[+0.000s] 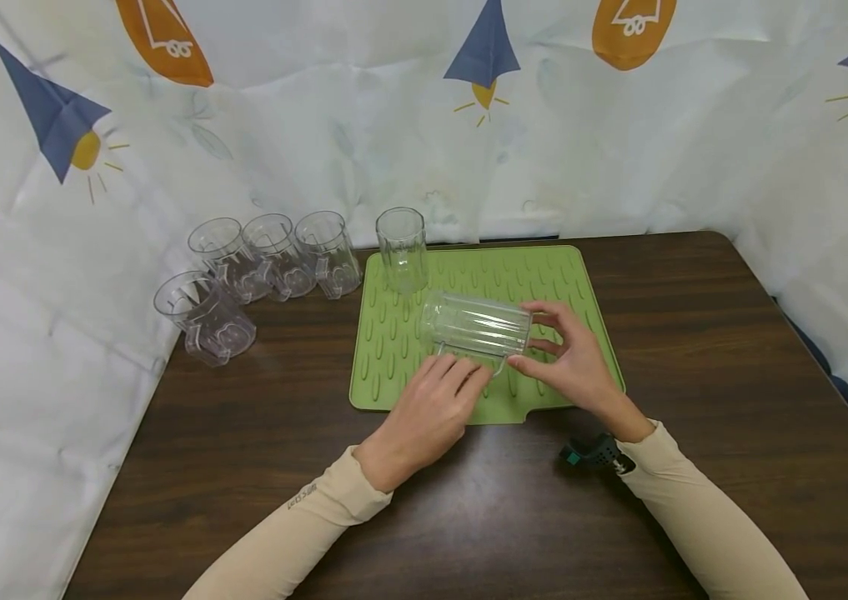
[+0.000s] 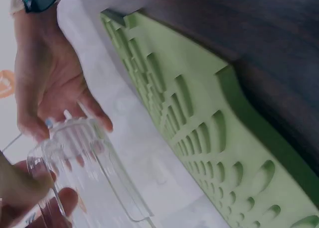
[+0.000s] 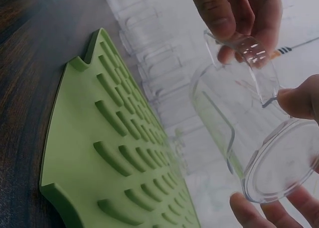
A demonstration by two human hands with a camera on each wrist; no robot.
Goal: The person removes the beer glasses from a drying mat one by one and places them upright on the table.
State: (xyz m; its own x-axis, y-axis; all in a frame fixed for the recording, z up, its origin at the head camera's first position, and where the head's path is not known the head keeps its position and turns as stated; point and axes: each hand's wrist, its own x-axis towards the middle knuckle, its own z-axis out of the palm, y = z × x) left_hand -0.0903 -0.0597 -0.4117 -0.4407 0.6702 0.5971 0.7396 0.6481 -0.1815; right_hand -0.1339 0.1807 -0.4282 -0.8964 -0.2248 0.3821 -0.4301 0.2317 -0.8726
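A clear ribbed glass mug lies sideways in both hands above the green drying mat. Its base faces right, and the handle hangs on the near side. My left hand grips that handle with curled fingers, as the right wrist view shows beside the mug's clear side. At the base end, my right hand holds the mug between thumb and spread fingers. In the left wrist view the right palm faces the mug's base. Another clear glass stands upright on the mat's back left corner.
Several clear mugs stand at the back left of the dark wooden table, among them a nearer mug and a mug beside the mat. A dark watch sits by the right cuff. A printed white cloth hangs behind.
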